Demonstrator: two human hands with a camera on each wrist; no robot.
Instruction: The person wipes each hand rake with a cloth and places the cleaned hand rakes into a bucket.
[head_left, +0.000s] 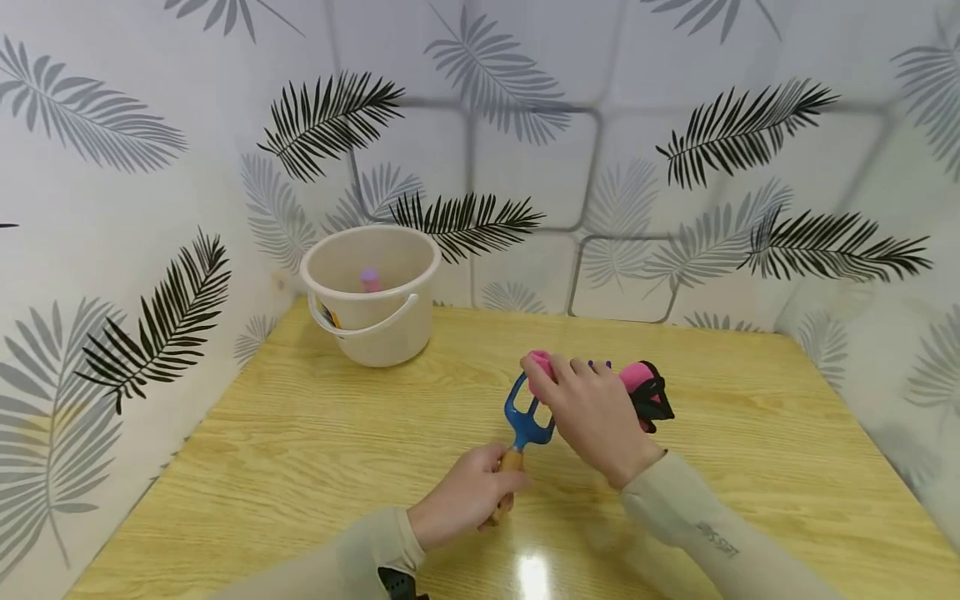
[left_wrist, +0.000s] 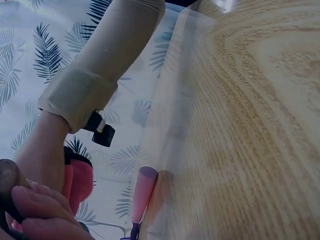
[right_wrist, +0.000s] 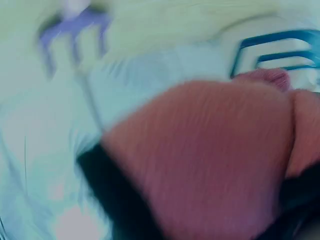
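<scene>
My left hand (head_left: 480, 492) grips the wooden handle (head_left: 512, 462) of a blue-tined garden hand fork (head_left: 527, 427), its tines pointing away from me. Over the tines, my right hand (head_left: 588, 408) holds a pink knit cloth (head_left: 538, 367) against one of them. Right of that hand shows a bunched pink and black piece (head_left: 647, 392); whether it joins the cloth is hidden by the hand. Behind the right hand, purple tines (right_wrist: 75, 30) of a second fork appear. The left wrist view shows a pink handle (left_wrist: 144, 192) with a purple end on the table.
A cream bucket (head_left: 382, 333) with its handle hanging down stands at the back left of the wood-grain table (head_left: 300, 467). A pink and purple object (head_left: 370, 280) is inside it. Leaf-patterned walls (head_left: 510, 158) rise behind the table and at both sides.
</scene>
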